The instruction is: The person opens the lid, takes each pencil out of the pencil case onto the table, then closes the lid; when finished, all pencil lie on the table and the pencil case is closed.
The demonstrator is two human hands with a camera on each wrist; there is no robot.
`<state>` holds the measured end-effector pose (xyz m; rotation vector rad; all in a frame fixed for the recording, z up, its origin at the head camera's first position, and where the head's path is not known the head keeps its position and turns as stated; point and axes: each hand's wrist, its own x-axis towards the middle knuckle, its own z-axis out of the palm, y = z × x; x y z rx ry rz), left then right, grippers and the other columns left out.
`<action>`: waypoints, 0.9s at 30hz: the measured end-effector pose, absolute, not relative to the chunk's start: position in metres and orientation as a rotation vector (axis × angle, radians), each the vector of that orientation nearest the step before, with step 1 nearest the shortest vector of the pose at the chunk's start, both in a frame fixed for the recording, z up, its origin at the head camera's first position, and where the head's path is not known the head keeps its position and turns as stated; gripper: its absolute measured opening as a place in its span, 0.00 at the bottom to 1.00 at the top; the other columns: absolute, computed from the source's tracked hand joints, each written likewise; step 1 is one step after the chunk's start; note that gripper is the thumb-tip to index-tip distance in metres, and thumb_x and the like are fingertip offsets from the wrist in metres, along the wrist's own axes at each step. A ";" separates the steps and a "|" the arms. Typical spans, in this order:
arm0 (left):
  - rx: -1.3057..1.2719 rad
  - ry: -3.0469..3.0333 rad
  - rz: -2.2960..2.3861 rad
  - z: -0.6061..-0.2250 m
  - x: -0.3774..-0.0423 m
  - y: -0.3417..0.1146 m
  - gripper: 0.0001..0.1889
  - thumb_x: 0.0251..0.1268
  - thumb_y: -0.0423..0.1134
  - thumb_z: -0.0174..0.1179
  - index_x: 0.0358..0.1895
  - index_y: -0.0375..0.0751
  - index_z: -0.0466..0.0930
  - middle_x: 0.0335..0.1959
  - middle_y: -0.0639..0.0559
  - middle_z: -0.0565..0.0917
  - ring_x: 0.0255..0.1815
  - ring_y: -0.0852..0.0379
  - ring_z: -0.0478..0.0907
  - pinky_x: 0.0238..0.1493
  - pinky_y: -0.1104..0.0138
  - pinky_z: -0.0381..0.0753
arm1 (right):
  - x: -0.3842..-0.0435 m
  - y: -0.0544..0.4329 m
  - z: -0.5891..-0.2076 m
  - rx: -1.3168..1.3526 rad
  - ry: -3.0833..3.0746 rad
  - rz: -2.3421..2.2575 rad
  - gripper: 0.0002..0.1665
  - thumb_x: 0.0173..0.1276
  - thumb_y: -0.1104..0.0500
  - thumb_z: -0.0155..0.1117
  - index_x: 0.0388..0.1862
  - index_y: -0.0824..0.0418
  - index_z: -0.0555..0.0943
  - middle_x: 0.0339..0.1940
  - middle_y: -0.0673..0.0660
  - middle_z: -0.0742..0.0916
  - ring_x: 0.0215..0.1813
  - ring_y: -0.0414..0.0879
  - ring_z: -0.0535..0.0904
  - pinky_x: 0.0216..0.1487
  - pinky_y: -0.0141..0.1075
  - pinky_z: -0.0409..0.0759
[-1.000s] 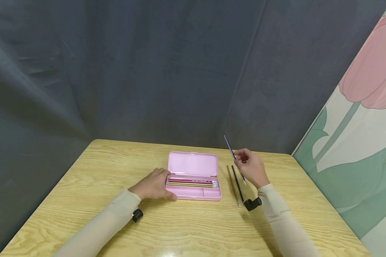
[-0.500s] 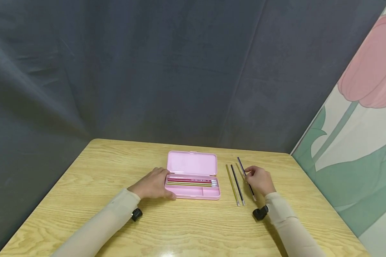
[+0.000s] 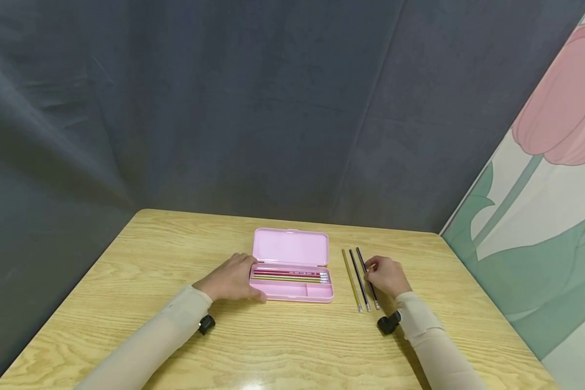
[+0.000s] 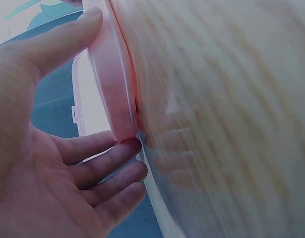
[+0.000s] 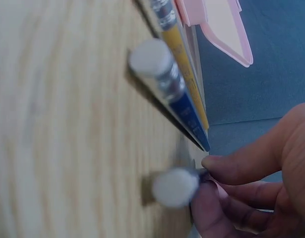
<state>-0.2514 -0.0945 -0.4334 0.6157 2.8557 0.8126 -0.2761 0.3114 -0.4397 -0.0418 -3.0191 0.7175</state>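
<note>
left grip (image 3: 230, 279): thumb wide of bent fingers | right grip (image 3: 389, 276): thumb-forefinger pinch, remaining fingers seemingly curled

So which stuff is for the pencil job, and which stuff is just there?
For the job:
open pink pencil case
row of pencils inside it
loose yellow pencil
dark blue pencil beside it
dark pencil in the right hand
left hand, holding the case's end

Just there:
wooden table
dark curtain
tulip wall picture
</note>
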 end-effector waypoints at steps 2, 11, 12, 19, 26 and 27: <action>0.612 2.855 0.810 -0.433 -0.251 -0.094 0.46 0.41 0.60 0.80 0.63 0.37 0.75 0.58 0.48 0.81 0.59 0.50 0.74 0.65 0.53 0.74 | -0.275 0.311 -0.439 -0.030 -3.031 0.706 0.16 0.64 0.62 0.64 0.50 0.66 0.84 0.32 0.55 0.88 0.27 0.44 0.74 0.30 0.35 0.71; 0.627 2.858 0.823 -0.436 -0.251 -0.096 0.46 0.40 0.59 0.81 0.62 0.36 0.76 0.57 0.47 0.82 0.59 0.50 0.74 0.66 0.53 0.74 | -0.272 0.310 -0.436 0.011 -3.055 0.725 0.18 0.66 0.64 0.62 0.54 0.69 0.83 0.36 0.59 0.90 0.26 0.41 0.82 0.29 0.35 0.79; 0.627 2.856 0.828 -0.436 -0.251 -0.096 0.46 0.40 0.59 0.81 0.62 0.36 0.76 0.57 0.47 0.82 0.59 0.50 0.74 0.66 0.53 0.75 | -0.272 0.310 -0.435 0.020 -3.049 0.721 0.18 0.66 0.63 0.63 0.53 0.69 0.83 0.36 0.59 0.90 0.26 0.42 0.82 0.29 0.36 0.80; 0.613 2.856 0.838 -0.438 -0.252 -0.097 0.46 0.40 0.59 0.81 0.62 0.36 0.75 0.57 0.48 0.81 0.59 0.50 0.74 0.65 0.52 0.75 | -0.277 0.307 -0.420 0.131 -2.802 0.780 0.11 0.70 0.61 0.62 0.47 0.64 0.84 0.36 0.58 0.89 0.31 0.45 0.83 0.35 0.38 0.80; 0.625 2.860 0.823 -0.440 -0.253 -0.096 0.47 0.40 0.60 0.80 0.63 0.36 0.75 0.59 0.46 0.81 0.61 0.49 0.74 0.67 0.52 0.75 | -0.277 0.276 -0.403 0.312 -2.544 0.916 0.11 0.68 0.63 0.68 0.49 0.61 0.84 0.44 0.62 0.90 0.46 0.53 0.87 0.50 0.45 0.86; 0.625 2.861 0.821 -0.440 -0.253 -0.096 0.47 0.40 0.60 0.80 0.63 0.36 0.75 0.59 0.46 0.80 0.61 0.49 0.74 0.67 0.52 0.74 | -0.278 0.271 -0.401 0.347 -2.522 0.933 0.12 0.67 0.64 0.69 0.49 0.62 0.84 0.44 0.63 0.89 0.46 0.53 0.87 0.50 0.45 0.86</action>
